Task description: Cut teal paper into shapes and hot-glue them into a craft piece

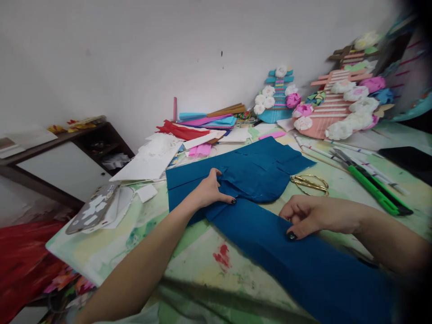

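A long piece of dark blue crepe paper runs diagonally across the table toward the lower right. Its far part covers a flat, rounded shape with wrinkles and a curved edge. My left hand presses on the left side of that shape, thumb and index finger spread apart. Farther right, my right hand pinches the upper edge of the long strip, thumb on top and fingers curled beneath. Gold-handled scissors lie just beyond my right hand, their blades hidden under the blue paper.
A green utility knife and a black phone lie at the right. Flower-covered, lute-shaped pieces lean against the wall. White sheets, coloured paper and a phone case occupy the left and back.
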`<action>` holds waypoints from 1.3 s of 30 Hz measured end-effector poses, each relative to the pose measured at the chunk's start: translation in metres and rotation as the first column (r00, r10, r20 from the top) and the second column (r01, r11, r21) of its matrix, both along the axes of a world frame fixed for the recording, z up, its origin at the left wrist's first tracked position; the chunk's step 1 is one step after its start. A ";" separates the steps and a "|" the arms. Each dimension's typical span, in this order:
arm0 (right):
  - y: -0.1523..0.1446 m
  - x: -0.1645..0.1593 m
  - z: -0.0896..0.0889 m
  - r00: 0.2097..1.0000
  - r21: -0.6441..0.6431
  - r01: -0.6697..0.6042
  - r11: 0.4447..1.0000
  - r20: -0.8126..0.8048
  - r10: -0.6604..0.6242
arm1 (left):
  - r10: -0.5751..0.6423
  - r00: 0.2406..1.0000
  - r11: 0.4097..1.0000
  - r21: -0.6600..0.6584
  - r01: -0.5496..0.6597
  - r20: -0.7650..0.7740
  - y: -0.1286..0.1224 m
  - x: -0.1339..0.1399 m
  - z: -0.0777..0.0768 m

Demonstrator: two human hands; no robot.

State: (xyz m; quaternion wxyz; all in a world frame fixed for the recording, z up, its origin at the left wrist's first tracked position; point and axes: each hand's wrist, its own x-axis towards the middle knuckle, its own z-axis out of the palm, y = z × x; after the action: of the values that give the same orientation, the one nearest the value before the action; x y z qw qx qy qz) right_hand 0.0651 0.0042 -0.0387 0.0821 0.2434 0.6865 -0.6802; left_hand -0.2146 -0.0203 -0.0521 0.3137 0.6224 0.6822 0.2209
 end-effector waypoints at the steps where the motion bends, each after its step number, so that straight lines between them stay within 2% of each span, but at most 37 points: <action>1: 0.000 0.000 -0.001 1.000 -0.019 0.006 1.000 0.017 -0.006 | 0.001 1.000 1.000 0.004 -0.001 0.024 0.000 -0.001 -0.001; 6: 0.000 0.001 -0.004 0.998 -0.071 0.041 0.997 0.056 -0.037 | -0.001 0.972 1.000 -0.001 0.001 0.236 0.001 -0.006 -0.002; 10: -0.002 0.002 -0.001 1.000 -0.155 -0.018 0.988 0.017 0.021 | 0.004 0.923 0.998 -0.052 0.018 0.386 -0.001 -0.008 -0.002; 13: -0.004 0.003 0.002 0.999 -0.176 -0.050 0.983 -0.027 0.046 | -0.004 0.916 0.999 -0.044 0.024 0.401 0.000 -0.008 -0.002; 20: -0.006 0.007 0.007 0.997 -0.136 -0.034 0.990 -0.074 0.024 | 0.012 0.937 0.999 -0.038 0.002 0.350 -0.002 -0.006 -0.001; 24: -0.003 0.013 0.008 0.994 -0.186 -0.015 0.982 -0.107 -0.005 | 0.042 0.934 0.999 -0.038 -0.031 0.355 -0.003 -0.005 0.002; 28: 0.005 0.021 0.007 0.979 -0.263 0.122 0.957 -0.127 -0.160 | 0.089 0.935 0.994 0.027 -0.104 0.343 -0.003 -0.004 0.003; 32: 0.012 0.026 0.006 0.959 -0.280 0.246 0.928 -0.065 -0.274 | 0.175 0.901 0.973 0.072 -0.220 0.396 -0.002 -0.002 0.002; 36: 0.016 0.031 0.011 0.867 -0.251 0.485 0.838 0.012 -0.498 | 0.180 0.919 0.967 0.109 -0.231 0.352 0.001 -0.003 -0.005; 39: 0.021 0.039 0.011 0.813 -0.196 0.578 0.792 0.056 -0.580 | 0.179 0.942 0.973 0.089 -0.212 0.284 0.005 -0.005 -0.012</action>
State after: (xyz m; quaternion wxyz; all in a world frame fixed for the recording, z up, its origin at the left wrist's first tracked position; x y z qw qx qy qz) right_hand 0.1037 0.0255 -0.0278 -0.1076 0.4296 0.5062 -0.7400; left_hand -0.2196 -0.0156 -0.0642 0.3444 0.5325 0.6763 0.3749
